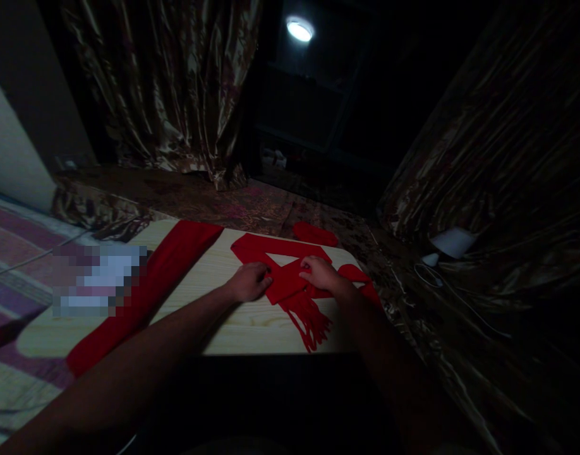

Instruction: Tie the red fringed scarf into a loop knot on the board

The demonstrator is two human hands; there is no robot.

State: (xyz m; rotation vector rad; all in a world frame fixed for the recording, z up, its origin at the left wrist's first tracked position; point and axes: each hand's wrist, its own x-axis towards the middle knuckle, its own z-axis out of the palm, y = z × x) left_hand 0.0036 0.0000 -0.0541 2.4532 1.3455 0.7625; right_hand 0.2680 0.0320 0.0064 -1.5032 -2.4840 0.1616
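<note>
A red scarf (287, 281) with a fringed end lies looped and crossed over itself on a pale wooden board (186, 322). The fringe hangs toward me near the board's front edge. At the left side of the crossing, my left hand (251, 282) has its fingers closed on the scarf's edge. My right hand (321, 273) pinches the cloth at the right of the same crossing, thumb and fingers bent together. Some of what the fingertips grip is hidden. Beyond the right hand, more red cloth (354, 273) curls at the board's right end.
A long red cloth strip (152, 291) crosses the board's left part. Another red piece (316, 234) lies at the back edge. A striped bed cover (19, 253) is at left. Patterned curtains (176, 95) flank a dark window; a white lamp-like object (453, 242) with a cord sits right.
</note>
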